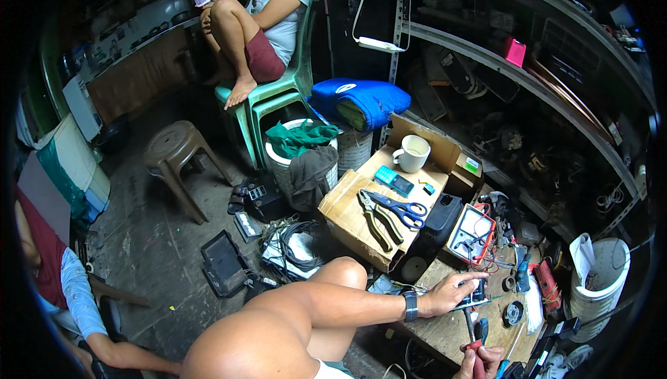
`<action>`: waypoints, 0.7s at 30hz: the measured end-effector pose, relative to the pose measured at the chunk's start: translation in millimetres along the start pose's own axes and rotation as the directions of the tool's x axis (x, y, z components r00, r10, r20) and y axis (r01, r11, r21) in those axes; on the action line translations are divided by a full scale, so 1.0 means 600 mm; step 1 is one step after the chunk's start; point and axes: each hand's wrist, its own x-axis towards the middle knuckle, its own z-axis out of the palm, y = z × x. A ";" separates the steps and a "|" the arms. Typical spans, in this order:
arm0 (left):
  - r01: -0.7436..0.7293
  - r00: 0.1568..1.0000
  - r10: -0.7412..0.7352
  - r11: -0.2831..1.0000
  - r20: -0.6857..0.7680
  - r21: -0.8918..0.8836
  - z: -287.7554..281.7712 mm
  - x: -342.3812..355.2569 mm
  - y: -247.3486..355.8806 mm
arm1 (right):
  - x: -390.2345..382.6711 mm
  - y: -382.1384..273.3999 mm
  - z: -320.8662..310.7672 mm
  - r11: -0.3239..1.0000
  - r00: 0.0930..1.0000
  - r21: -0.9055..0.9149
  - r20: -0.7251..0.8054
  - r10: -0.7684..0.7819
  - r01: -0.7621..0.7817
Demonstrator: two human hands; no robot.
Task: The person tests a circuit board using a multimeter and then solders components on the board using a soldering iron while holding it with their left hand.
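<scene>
My left hand (445, 295), with a dark watch (410, 306) on its wrist, grips a small circuit board (479, 302) carrying dark parts, just over the wooden worktop (432, 278). Its index finger reaches along the top of the board. In my right hand (483, 361), at the lower edge, is a red-handled tool (475, 348) with a slim metal shaft. The shaft points up to the board's near edge; whether it is a screwdriver or a soldering iron I cannot tell. A round black part (513, 313) lies right of the shaft.
An analog multimeter (471, 233) with leads lies behind my left hand. Pliers (379, 220), blue-handled scissors (399, 207), a phone (394, 179) and a mug (412, 153) rest on a cardboard box (340, 195). A white bin (603, 282) stands right. One person sits on green chairs (278, 101); another is at left.
</scene>
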 end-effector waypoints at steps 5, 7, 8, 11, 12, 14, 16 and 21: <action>0.008 1.000 -0.008 1.000 0.016 0.030 -0.002 -0.002 0.001 | 0.003 0.000 -0.003 0.997 0.997 -0.026 0.019 -0.072 0.072; 0.012 1.000 -0.013 0.999 0.019 0.050 -0.004 0.000 -0.002 | 0.001 0.002 -0.005 0.990 0.993 -0.088 0.035 -0.110 0.112; 0.017 1.000 -0.017 0.999 0.022 0.030 -0.002 0.002 -0.003 | 0.000 0.003 -0.004 0.994 0.995 -0.058 0.018 -0.096 0.097; 0.034 0.999 -0.034 0.999 0.029 -0.014 -0.001 0.000 0.002 | 0.001 -0.003 -0.003 0.993 0.994 -0.053 0.019 -0.108 0.109; 0.038 0.999 -0.037 0.999 0.033 -0.015 -0.002 0.001 0.005 | 0.004 -0.002 -0.002 0.993 0.994 -0.038 0.012 -0.109 0.109; 0.060 0.998 -0.059 0.998 0.035 -0.025 -0.002 -0.004 0.007 | -0.002 0.007 0.000 0.996 0.996 -0.013 0.003 -0.092 0.092; 0.049 0.999 -0.049 0.997 0.002 0.060 0.003 -0.006 0.020 | -0.008 0.013 -0.004 0.999 1.000 0.030 -0.010 -0.027 0.027; 0.045 0.999 -0.045 0.999 0.025 -0.020 0.005 -0.009 0.021 | -0.009 0.008 -0.004 0.997 0.999 0.072 -0.036 -0.007 0.009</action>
